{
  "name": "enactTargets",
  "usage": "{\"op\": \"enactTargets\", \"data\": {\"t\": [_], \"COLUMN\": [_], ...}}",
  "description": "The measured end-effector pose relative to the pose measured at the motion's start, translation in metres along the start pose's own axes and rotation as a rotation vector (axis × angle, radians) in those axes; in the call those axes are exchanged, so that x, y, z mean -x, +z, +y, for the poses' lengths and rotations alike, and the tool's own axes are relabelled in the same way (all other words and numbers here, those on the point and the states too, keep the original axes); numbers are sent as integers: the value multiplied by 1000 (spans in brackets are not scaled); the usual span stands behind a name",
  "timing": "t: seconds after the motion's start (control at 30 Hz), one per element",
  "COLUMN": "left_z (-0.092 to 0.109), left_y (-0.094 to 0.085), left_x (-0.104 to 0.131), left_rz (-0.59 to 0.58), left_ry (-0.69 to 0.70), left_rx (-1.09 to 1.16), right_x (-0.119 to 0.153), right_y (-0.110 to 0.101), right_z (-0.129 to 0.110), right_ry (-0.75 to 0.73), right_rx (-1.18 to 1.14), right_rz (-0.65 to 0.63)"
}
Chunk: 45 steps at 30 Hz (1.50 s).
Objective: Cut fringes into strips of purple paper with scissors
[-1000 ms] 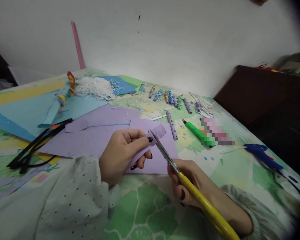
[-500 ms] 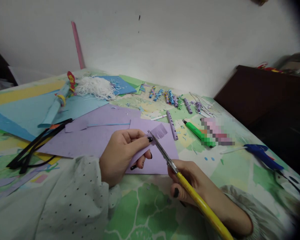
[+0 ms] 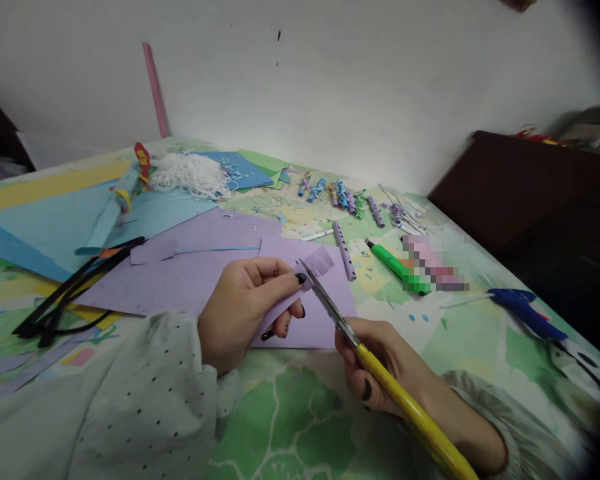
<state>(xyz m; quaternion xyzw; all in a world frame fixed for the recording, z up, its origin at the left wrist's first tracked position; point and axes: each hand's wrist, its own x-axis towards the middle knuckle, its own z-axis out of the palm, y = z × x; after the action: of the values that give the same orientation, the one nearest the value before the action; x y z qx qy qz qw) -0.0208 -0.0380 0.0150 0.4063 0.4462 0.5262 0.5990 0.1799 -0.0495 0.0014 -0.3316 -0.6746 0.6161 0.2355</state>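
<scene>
Between the thumb and fingers of my left hand (image 3: pixel 253 303) is a purple paper strip (image 3: pixel 321 261), its far end cut into a fine fringe. My right hand (image 3: pixel 380 373) is closed round yellow-handled scissors (image 3: pixel 395 390). Their metal blades lie across the strip just beyond my left thumb, at the near end of the fringe. Below both hands lies a purple paper sheet (image 3: pixel 325 327), and a purple paper tube with dark spots (image 3: pixel 344 250) rests on its right side.
A green utility knife (image 3: pixel 397 267) and a blue glue gun (image 3: pixel 525 313) lie to the right. Black-framed glasses (image 3: pixel 80 287) sit at left by blue paper (image 3: pixel 45 230). Behind are white yarn (image 3: pixel 190 175) and several small curled paper rolls (image 3: pixel 343 195).
The scissors have shifted slightly right and down along the strip. My right thumb has moved with the handle, while my left hand stays nearly still.
</scene>
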Motion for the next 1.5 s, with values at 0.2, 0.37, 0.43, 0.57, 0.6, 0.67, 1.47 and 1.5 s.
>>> {"op": "enactTargets", "data": {"t": [0.2, 0.37, 0.43, 0.57, 0.6, 0.67, 1.47, 1.5], "left_z": [1, 2, 2, 2, 2, 2, 0, 0], "left_y": [0, 0, 1, 1, 0, 0, 0, 0], "left_x": [0, 1, 1, 0, 0, 0, -1, -1], "left_rz": [-10, -10, -7, 13, 14, 11, -9, -10], "left_ry": [-9, -9, -7, -13, -14, -12, 14, 13], "left_rx": [14, 3, -5, -16, -17, -22, -49, -46], "right_x": [0, -2, -3, -4, -4, -4, -1, -1], "right_y": [-1, 2, 3, 2, 1, 0, -1, -1], "right_z": [1, -4, -5, -4, -3, -1, -2, -1], "right_ry": [-17, 36, 40, 24, 21, 22, 0, 9], "right_rx": [19, -55, -49, 14, 22, 27, -26, -39], "right_rz": [-18, -11, 7, 4, 9, 4, -23, -29]}}
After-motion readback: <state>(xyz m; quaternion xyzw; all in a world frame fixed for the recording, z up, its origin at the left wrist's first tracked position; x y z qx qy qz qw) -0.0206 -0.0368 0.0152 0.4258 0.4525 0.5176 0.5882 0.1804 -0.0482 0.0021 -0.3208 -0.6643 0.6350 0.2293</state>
